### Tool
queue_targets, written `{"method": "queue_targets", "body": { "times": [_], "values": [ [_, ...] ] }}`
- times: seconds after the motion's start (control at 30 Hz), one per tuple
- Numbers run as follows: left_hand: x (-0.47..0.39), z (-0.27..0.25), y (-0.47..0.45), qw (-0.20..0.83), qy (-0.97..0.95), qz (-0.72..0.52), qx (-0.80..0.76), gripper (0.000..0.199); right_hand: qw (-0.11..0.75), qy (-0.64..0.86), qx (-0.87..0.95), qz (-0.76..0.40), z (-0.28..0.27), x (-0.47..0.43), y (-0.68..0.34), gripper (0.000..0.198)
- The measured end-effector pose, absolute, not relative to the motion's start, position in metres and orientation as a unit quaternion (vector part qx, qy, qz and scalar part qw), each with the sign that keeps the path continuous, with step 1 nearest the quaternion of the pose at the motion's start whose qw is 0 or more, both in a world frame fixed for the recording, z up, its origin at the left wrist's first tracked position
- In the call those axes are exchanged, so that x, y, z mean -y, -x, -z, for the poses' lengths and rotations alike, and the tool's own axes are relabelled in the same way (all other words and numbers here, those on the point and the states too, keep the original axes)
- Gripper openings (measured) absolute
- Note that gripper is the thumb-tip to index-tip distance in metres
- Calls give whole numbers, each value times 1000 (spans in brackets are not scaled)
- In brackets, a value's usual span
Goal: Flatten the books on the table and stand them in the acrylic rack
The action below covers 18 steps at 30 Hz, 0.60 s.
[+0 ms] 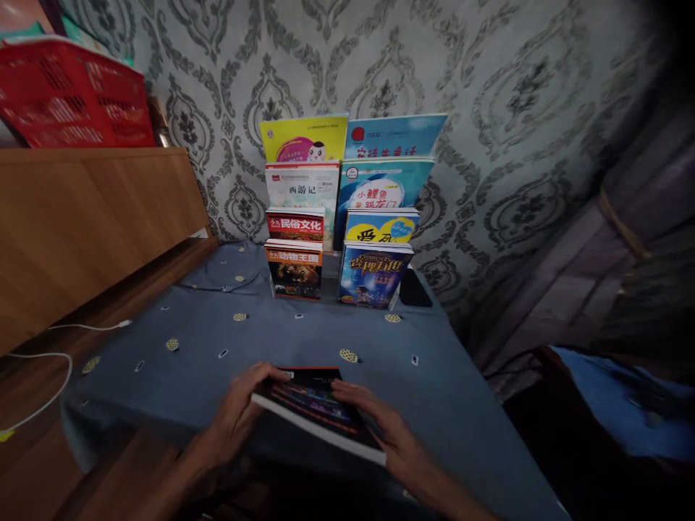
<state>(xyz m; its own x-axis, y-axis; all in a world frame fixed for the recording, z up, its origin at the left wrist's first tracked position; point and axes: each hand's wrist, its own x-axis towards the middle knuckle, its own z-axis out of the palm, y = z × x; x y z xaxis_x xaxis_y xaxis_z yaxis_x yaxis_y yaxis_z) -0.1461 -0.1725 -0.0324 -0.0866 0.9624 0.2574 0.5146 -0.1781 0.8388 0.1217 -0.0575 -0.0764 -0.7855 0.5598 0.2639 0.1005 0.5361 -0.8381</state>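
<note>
A dark-covered paperback book is held flat and slightly tilted over the near part of the table. My left hand grips its left side, thumb on the cover. On the opposite side, my right hand holds it with fingers laid over the cover; the parts beneath the book are hidden. White page edges face me. Beyond it stand two columns of upright books in tiers, among them an orange-and-black book with a lion at front left and a purple-blue book at front right.
A blue cloth with pineapple prints covers the table. A black flat object lies right of the books. On the left are a wooden cabinet, a red basket and a white cable. A curtain hangs on the right.
</note>
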Motion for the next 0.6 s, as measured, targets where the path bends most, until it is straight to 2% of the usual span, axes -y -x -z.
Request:
{"method": "queue_targets", "body": {
  "times": [0.2, 0.4, 0.6],
  "values": [
    [144, 21, 141, 228, -538, -562, -586, 65, 341, 207, 832, -385, 50, 48, -91, 38],
    [138, 43, 154, 194, -503, -536, -649, 63, 315, 252, 845, -351, 45, 52, -78, 40],
    [119, 50, 162, 182, -474, -554, -659, 61, 333, 257, 851, -315, 48, 38, -61, 45]
  ]
}}
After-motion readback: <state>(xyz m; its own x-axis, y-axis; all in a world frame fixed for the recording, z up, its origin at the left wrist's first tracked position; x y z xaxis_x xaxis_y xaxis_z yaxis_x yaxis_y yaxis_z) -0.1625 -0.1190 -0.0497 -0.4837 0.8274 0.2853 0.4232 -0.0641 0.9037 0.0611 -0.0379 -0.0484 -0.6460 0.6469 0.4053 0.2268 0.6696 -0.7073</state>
